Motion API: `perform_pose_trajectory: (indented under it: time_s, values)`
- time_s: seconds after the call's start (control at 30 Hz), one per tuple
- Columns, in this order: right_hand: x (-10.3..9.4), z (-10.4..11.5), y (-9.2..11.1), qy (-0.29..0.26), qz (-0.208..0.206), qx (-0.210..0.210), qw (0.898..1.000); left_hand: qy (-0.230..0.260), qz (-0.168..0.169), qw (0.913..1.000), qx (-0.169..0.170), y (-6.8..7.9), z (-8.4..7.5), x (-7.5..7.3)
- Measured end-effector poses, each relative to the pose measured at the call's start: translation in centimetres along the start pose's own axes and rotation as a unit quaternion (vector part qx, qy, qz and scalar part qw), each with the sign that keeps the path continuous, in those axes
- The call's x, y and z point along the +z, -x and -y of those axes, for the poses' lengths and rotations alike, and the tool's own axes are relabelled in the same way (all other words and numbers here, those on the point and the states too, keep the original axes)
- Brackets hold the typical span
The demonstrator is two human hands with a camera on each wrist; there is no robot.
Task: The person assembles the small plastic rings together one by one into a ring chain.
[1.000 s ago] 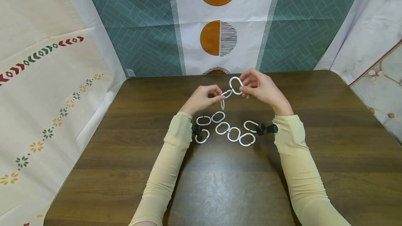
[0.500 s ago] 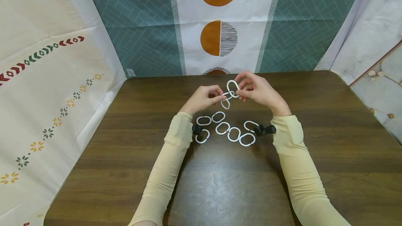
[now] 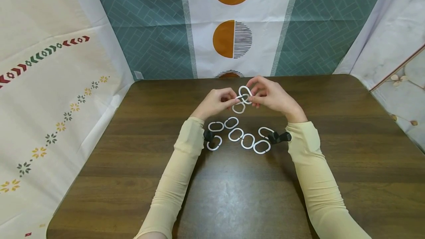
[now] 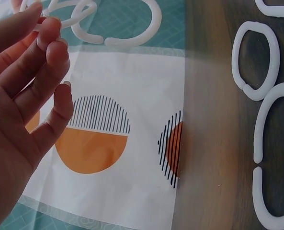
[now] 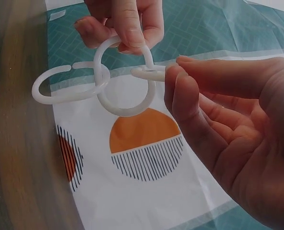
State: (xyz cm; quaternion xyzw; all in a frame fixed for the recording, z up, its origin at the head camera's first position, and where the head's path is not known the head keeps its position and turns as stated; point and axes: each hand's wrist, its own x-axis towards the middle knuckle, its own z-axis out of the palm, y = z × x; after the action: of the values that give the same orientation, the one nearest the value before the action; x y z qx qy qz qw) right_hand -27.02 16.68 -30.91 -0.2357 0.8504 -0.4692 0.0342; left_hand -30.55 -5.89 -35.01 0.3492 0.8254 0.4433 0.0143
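My left hand pinches a white plastic chain link between thumb and fingers. A second white link hangs from it, looped through. With thumb and forefinger my right hand pinches a third white link, which passes into the opening of the left hand's link in the right wrist view. All three are held above the far part of the table. Fingertips cover part of the left and right links, so I cannot tell where the right one's gap lies.
Several loose white links lie on the brown wooden table below the hands, among them an oval link at the left and another link at the right. A patterned cloth hangs behind the table's far edge.
My right hand has moved left and slightly down, bringing its link from beside the left hand's link to overlapping and threading it. The hanging link has swung round. The left hand stays nearly in place.
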Motion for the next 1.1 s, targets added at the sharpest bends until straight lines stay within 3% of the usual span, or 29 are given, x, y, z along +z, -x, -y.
perform_pose_trajectory:
  time_s: [0.3, 0.7, 1.1]
  values:
    - [-0.2, -0.04, 0.14, 0.045, 0.001, -0.008, 0.999, 0.005, 0.001, 1.0, -0.008, -0.02, -0.05, -0.03]
    - [-0.16, 0.13, 0.24, 0.117, -0.051, -0.051, 0.991, -0.003, 0.023, 0.9997, -0.005, 0.07, -0.23, 0.16]
    - [-0.05, 0.4, 0.28, 0.111, -0.071, -0.062, 0.989, -0.002, 0.037, 0.9993, 0.011, 0.07, -0.08, 0.48]
